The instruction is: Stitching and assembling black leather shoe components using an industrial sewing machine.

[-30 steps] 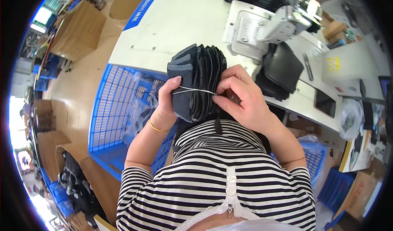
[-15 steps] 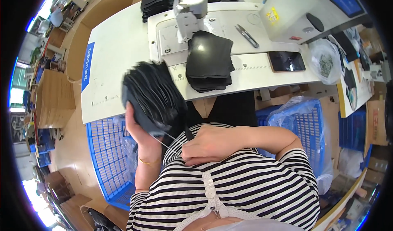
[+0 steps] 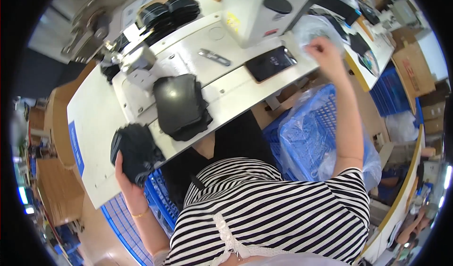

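While the left hand [image 3: 126, 178] grips a bundle of black pieces [image 3: 137, 148] at its left side, the head view shows the right hand [image 3: 325, 54] reaching far out to the right, over the near edge of a cloudy plastic bag [image 3: 309, 29]. The thumb of the left hand lies along the bundle and its other fingers go out of sight beneath; the bundle is at the near edge of the white table [image 3: 96, 129], to the left, just above a blue basket [image 3: 120, 228]. The right hand's fingers are bent inward, but blur hides whether they pinch anything or touch the bag. As for progress, the held pieces look gathered into one bundle, though no band can be made out around them, so whether they are bound I cannot tell. A stack of flat black pieces [image 3: 181, 105] lies on the table to the right of the bundle, in neither hand, and seems left to handle. Beyond it stand a sewing machine [image 3: 141, 65] and, farther off, more black stacks [image 3: 181, 7]; snips [image 3: 214, 57] and a phone [image 3: 271, 64] lie to the right.
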The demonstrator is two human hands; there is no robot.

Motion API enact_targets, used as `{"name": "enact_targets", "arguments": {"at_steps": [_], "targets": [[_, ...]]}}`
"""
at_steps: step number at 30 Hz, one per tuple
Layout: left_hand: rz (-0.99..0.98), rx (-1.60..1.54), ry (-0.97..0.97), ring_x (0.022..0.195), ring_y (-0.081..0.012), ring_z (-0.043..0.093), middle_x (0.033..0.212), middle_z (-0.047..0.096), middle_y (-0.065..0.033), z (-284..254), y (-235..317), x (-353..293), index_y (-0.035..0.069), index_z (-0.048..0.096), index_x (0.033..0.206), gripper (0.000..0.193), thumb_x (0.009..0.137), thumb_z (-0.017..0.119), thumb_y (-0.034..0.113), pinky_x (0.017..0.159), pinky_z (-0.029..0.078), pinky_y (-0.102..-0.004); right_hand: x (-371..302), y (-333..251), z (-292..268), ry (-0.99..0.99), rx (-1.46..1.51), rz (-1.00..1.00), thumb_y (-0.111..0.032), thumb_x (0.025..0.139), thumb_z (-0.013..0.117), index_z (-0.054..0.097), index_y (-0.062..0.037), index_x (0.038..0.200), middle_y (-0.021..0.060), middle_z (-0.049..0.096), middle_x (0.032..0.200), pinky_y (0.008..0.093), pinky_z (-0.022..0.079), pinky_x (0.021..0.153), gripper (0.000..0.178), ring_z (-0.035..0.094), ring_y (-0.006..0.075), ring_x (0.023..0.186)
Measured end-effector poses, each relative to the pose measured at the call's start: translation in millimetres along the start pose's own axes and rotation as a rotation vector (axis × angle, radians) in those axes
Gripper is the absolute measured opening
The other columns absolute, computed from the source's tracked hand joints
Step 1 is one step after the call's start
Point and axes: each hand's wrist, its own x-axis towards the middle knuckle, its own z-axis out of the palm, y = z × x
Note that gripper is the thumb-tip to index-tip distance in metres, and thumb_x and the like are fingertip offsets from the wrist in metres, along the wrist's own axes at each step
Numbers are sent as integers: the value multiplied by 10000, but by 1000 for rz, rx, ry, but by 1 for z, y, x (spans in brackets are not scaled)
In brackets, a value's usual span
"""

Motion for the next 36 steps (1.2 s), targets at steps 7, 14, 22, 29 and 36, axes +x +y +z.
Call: {"name": "enact_targets", "arguments": {"at_steps": [7,14,22,29,36], "targets": [[-213,94,-58,944,-266,692,1111,675,-169,26,8,22,-48,572,1214,363,897,633,118,822,590,-368,53,141,-42,170,-807,-12,-324,806,697,706,-74,892,145,667,976,439,501,807,264,640,365,907],[-220,205,-48,799,-225,701,984,692,-136,24,17,16,-63,607,1129,334,881,662,155,714,606,-330,7,-131,35,296,-108,-485,-138,861,685,674,-35,959,83,644,916,325,485,653,142,618,210,797],[-77,198,-102,893,-207,684,1047,682,-119,13,11,17,2,620,1154,301,922,601,193,756,582,-339,-69,-309,184,-446,306,-1120,-244,743,773,575,15,1162,190,544,1286,419,468,964,532,541,342,1166],[52,-58,-191,1088,-275,633,1228,616,-158,-14,17,-4,-11,478,1336,501,891,544,210,961,518,-396,-75,-303,216,-536,610,-486,-326,834,751,289,108,1406,302,418,1387,410,397,1048,854,456,383,1281],[400,197,-271,1163,-236,576,1305,567,-133,-34,6,6,-1,459,1346,715,707,718,190,1017,453,-391,-79,-331,226,-938,954,-151,-259,688,858,211,64,1464,227,462,1382,348,378,1075,1061,472,278,1293]]}}
